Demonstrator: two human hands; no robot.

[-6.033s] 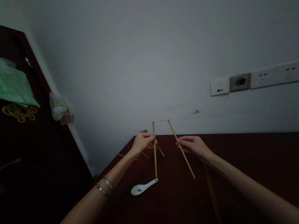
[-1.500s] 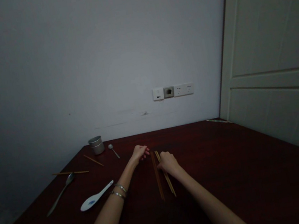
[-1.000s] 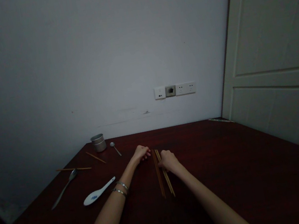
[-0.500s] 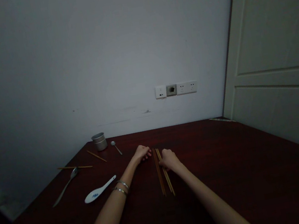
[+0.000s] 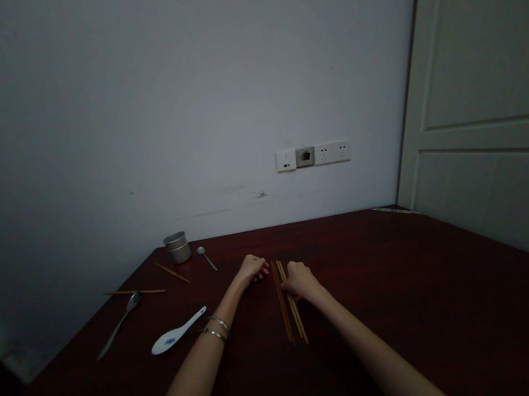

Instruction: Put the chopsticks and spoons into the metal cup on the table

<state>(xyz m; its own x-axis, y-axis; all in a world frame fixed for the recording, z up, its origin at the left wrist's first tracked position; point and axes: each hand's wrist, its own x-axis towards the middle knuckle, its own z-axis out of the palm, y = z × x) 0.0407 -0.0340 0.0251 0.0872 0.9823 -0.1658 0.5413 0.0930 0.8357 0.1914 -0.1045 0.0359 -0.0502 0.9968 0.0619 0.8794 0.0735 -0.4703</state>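
Observation:
A pair of light wooden chopsticks [image 5: 297, 319] lies lengthwise on the dark red table, with my right hand [image 5: 301, 278] closed on their upper half from the right. Just left of them runs a darker, reddish-brown pair of chopsticks [image 5: 284, 309], close to parallel. My left hand [image 5: 252, 268] rests near the far end of the darker pair, on their left side. Its fingers are loosely bent and a little apart, with nothing visible in them. Two bracelets circle the left wrist. The right fingertips are partly hidden behind the hand.
Left of my left arm lies a white soup spoon [image 5: 178, 334]. Further left are a metal fork-like utensil [image 5: 121, 322] and two single chopsticks [image 5: 173, 273]. A metal cup [image 5: 178, 247] and a small metal spoon [image 5: 207, 259] are at the back, near the wall.
The view has shifted slightly. The near ends of the light chopsticks have moved a little left, closer to the darker pair. Both hands keep nearly the same places.

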